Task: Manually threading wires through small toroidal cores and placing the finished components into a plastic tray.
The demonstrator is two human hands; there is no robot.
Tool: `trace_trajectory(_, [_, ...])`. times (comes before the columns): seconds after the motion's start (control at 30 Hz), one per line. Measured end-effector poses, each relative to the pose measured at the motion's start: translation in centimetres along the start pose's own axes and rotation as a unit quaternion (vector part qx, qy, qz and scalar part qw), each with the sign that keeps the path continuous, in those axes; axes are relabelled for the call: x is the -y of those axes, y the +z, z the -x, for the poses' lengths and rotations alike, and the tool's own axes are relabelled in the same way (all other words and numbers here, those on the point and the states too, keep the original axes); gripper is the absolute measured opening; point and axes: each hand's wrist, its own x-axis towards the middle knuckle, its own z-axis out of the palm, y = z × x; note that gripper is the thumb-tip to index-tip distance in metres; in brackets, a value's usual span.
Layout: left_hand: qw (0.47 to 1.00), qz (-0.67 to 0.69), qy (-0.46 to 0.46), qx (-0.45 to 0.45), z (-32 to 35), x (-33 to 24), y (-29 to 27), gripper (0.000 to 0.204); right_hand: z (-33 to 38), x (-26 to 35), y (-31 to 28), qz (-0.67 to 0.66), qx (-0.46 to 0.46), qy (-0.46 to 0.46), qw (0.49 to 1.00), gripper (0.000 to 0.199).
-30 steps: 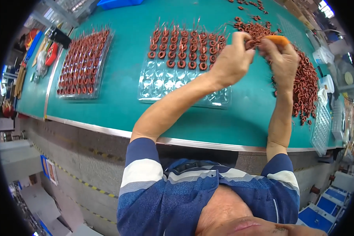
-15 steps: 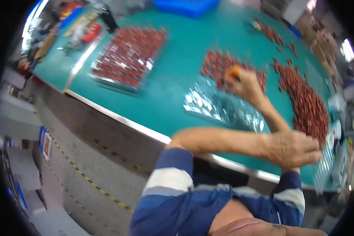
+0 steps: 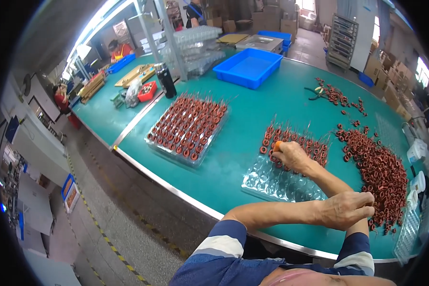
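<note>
From the person's head, the fisheye view looks forward and down over the flat green worktable (image 3: 252, 107), nearer the bare left hand (image 3: 346, 209) than the bare right hand (image 3: 293, 156), with the box-stacked room (image 3: 310, 46) small beyond.

right fingers (image 3: 283, 154) now over tray (image 3: 263, 178), forearms (image 3: 276, 213) crossed
</note>
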Motion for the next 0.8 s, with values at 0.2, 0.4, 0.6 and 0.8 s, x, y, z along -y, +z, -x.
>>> trace_trajectory(0.2, [0.999,-0.002,-0.034,0.031,0.2,0.7,0.9,0.02,0.0,-2.5,1.8,0.046,0.033,-0.009,0.998,0.023])
trace_trajectory(0.4, [0.998,0.005,-0.039,0.057,0.4,0.8,0.4,0.023,3.1,-1.5,-4.5,0.088,-0.111,0.028,0.989,0.037])
trace_trajectory(0.6, [0.998,-0.001,-0.045,0.051,0.0,0.7,0.4,0.024,16.3,-13.7,-10.0,0.336,-0.2,0.267,0.881,0.048])
trace_trajectory(0.8, [0.997,-0.011,-0.053,0.055,0.3,1.7,0.9,0.026,21.7,-18.8,-7.8,0.408,-0.121,0.199,0.883,0.036])
